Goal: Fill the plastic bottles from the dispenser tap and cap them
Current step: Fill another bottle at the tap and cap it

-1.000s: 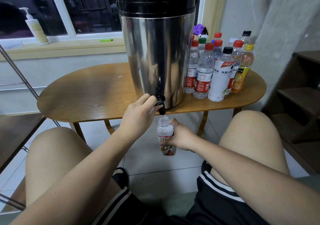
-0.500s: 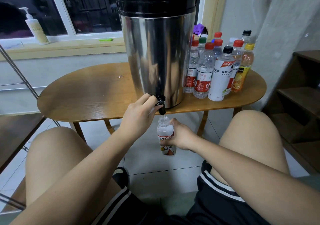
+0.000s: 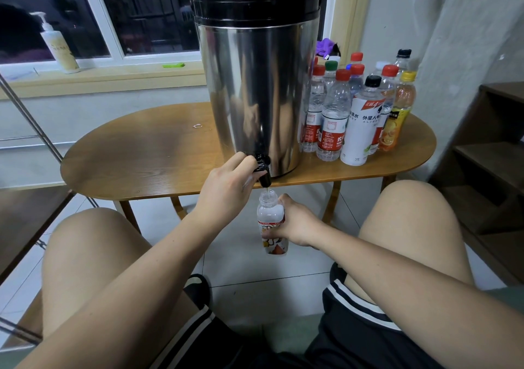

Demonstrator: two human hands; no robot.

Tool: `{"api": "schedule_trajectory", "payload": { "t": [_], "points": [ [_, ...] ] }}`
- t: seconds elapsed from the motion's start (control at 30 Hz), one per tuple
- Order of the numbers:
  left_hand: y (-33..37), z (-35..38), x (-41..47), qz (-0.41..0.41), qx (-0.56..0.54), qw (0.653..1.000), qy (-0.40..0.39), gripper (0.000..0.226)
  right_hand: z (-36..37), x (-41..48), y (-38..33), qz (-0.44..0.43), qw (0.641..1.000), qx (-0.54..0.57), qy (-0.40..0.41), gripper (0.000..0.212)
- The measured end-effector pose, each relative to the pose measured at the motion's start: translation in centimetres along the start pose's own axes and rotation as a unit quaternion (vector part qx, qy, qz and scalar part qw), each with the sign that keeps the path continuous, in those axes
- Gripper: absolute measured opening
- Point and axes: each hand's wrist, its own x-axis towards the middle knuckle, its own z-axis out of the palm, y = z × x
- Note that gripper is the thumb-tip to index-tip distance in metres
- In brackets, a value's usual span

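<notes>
A tall steel dispenser with a black lid stands on the oval wooden table. Its black tap juts over the table's front edge. My left hand grips the tap lever. Below the spout, my right hand holds a small uncapped plastic bottle upright, its mouth just under the tap. A thin stream of water runs into it. The bottle's cap is not visible.
Several capped bottles crowd the table to the right of the dispenser. A pump bottle stands on the window sill. My bare knees flank the bottle. Wooden shelves are at the right, a metal rack at the left.
</notes>
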Motion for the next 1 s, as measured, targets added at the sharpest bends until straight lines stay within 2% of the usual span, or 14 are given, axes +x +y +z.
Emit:
{"api": "schedule_trajectory", "payload": {
  "t": [1.0],
  "points": [
    [0.09, -0.05, 0.58, -0.011, 0.012, 1.000, 0.015, 0.025, -0.23, -0.45, -0.25, -0.003, 1.000, 0.012, 0.012, 0.083]
  ]
}}
